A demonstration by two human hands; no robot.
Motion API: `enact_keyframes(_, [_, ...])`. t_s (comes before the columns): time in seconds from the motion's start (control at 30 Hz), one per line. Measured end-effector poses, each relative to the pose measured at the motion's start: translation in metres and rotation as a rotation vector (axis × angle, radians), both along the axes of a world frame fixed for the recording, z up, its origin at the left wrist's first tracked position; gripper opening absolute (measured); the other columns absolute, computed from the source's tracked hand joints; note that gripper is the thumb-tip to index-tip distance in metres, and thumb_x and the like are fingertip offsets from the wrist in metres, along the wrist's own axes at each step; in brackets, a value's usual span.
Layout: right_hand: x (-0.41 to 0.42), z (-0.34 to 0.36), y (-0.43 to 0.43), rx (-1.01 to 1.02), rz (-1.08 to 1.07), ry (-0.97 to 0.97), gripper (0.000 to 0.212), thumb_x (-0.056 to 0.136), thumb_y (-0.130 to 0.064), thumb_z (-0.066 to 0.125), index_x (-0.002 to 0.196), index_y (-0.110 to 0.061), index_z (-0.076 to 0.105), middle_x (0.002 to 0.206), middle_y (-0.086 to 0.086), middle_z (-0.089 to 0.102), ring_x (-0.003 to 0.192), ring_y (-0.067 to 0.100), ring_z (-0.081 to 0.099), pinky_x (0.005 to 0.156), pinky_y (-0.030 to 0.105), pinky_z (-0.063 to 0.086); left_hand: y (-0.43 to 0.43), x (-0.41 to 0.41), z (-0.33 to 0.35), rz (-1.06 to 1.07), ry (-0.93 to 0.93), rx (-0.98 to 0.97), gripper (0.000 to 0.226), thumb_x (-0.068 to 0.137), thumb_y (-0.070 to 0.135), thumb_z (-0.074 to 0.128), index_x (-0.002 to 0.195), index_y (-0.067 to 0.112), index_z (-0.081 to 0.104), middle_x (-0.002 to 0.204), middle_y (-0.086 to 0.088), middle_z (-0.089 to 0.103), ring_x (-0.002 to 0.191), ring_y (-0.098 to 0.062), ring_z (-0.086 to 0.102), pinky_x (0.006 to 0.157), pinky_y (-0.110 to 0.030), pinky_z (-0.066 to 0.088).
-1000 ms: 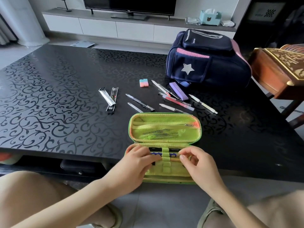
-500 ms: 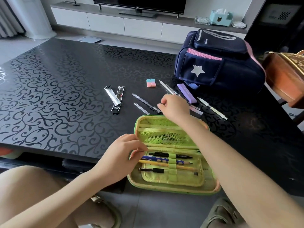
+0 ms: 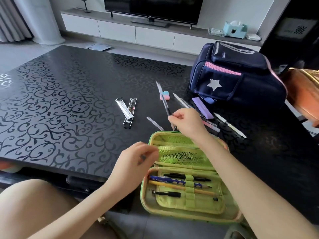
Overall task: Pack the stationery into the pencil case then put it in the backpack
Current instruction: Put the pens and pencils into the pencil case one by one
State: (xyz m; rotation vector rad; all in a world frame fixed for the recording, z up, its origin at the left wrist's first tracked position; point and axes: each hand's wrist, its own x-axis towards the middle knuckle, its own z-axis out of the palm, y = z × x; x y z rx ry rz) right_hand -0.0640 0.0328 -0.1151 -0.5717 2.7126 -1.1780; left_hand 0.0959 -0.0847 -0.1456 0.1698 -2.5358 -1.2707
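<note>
The green pencil case [image 3: 229, 214] lies open at the table's near edge, with several pens and pencils [image 3: 179, 181] under its elastic loops. My right hand [image 3: 188, 122] pinches a grey pen [image 3: 164, 99] just beyond the case and lifts it off the table, tip pointing away. My left hand [image 3: 136, 163] rests at the case's left edge, fingers loosely curled; whether it grips the edge is hidden. The navy backpack [image 3: 236, 78] with a white star lies at the right rear of the table.
Loose on the black patterned table [image 3: 60, 109] lie two refill packets [image 3: 126, 111], a clear pen [image 3: 154, 123], a pink-blue eraser [image 3: 166, 95], a purple eraser [image 3: 202, 107] and more pens [image 3: 229, 125]. A wooden chair [image 3: 303, 94] stands right of the backpack.
My right hand left the case, reached to the loose pens and picked up the grey pen. My left hand stayed at the case's left edge. The camera view shifted forward.
</note>
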Motion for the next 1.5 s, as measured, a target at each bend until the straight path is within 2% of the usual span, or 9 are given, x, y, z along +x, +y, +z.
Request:
enact_keyframes(0.13, [0.077,0.018,0.032,-0.388,0.123,-0.328,0.011,0.087,-0.013,0.063,0.084,-0.007,0.072,0.063,0.0,0.066,0.052,0.01,0.051,0.044,0.023,0.041,0.019,-0.009,0.028,-0.003,-0.01,0.441,0.018,0.091,0.028,0.052,0.104,0.028,0.064,0.098,0.005,0.071,0.09,-0.006,0.065,0.079,-0.025,0.051])
enact_keyframes(0.23, [0.109,0.009,0.046,-0.487,0.074,-0.432,0.01,0.085,-0.01,0.066,0.09,-0.004,0.072,0.072,0.005,0.069,0.056,0.014,0.056,0.044,0.025,0.044,0.04,-0.005,0.035,-0.021,0.027,0.682,0.018,0.092,0.022,0.053,0.092,0.014,0.069,0.087,-0.008,0.07,0.078,-0.027,0.062,0.075,-0.048,0.05])
enact_keyframes(0.3, [0.12,0.004,0.057,-0.506,0.052,-0.459,0.011,0.084,-0.009,0.066,0.092,-0.005,0.072,0.079,0.007,0.071,0.06,0.015,0.062,0.047,0.025,0.049,0.048,0.001,0.034,-0.013,0.025,0.726,0.017,0.09,0.019,0.056,0.082,0.012,0.069,0.077,-0.007,0.067,0.071,-0.023,0.06,0.069,-0.045,0.048])
enact_keyframes(0.43, [0.13,-0.011,0.1,-0.35,0.007,-0.259,0.008,0.083,-0.018,0.068,0.087,-0.024,0.072,0.077,-0.006,0.073,0.069,0.002,0.066,0.063,0.018,0.052,0.036,0.019,0.028,-0.036,-0.011,0.441,0.011,0.086,0.014,0.061,0.081,0.019,0.069,0.07,-0.001,0.067,0.064,-0.007,0.062,0.063,-0.017,0.05])
enact_keyframes(0.63, [0.133,-0.044,0.169,0.15,-0.109,0.353,0.006,0.079,-0.011,0.072,0.079,-0.017,0.073,0.073,-0.014,0.067,0.068,0.009,0.059,0.063,0.022,0.046,-0.006,0.055,-0.004,-0.341,-0.032,-0.48,0.029,0.082,0.043,0.049,0.088,0.025,0.072,0.078,0.012,0.059,0.074,-0.001,0.049,0.067,-0.017,0.043])
enact_keyframes(0.97, [0.137,-0.064,0.171,0.201,-0.013,0.465,0.002,0.076,-0.019,0.068,0.075,-0.017,0.07,0.072,-0.011,0.064,0.067,0.014,0.056,0.062,0.031,0.048,0.009,0.043,-0.013,-0.364,0.035,-0.653,0.028,0.083,0.037,0.045,0.077,0.024,0.069,0.074,0.008,0.058,0.069,-0.016,0.053,0.05,-0.03,0.051])
enact_keyframes(1.1, [0.132,-0.067,0.168,0.178,-0.019,0.447,0.009,0.073,-0.009,0.076,0.074,-0.016,0.07,0.07,-0.01,0.063,0.065,0.011,0.052,0.062,0.021,0.043,0.027,0.035,-0.013,-0.404,0.023,-0.679,0.006,0.074,0.027,0.072,0.073,0.026,0.066,0.071,0.01,0.055,0.071,-0.009,0.045,0.052,-0.025,0.047])
enact_keyframes(1.2, [0.131,-0.067,0.166,0.153,-0.024,0.438,0.009,0.074,-0.008,0.076,0.074,-0.016,0.071,0.069,-0.011,0.065,0.066,0.01,0.053,0.063,0.017,0.04,0.038,0.03,-0.017,-0.41,0.003,-0.669,0.019,0.064,0.026,0.081,0.071,0.025,0.064,0.069,0.011,0.054,0.067,-0.012,0.048,0.054,-0.022,0.044])
enact_keyframes(1.5, [0.134,-0.078,0.157,0.045,0.018,0.408,0.008,0.075,-0.01,0.076,0.078,-0.016,0.071,0.073,-0.01,0.067,0.073,0.01,0.059,0.071,0.02,0.045,0.055,0.023,-0.028,-0.425,0.024,-0.601,0.021,0.073,0.05,0.05,0.076,0.035,0.064,0.073,0.014,0.056,0.069,-0.011,0.054,0.07,-0.029,0.046])
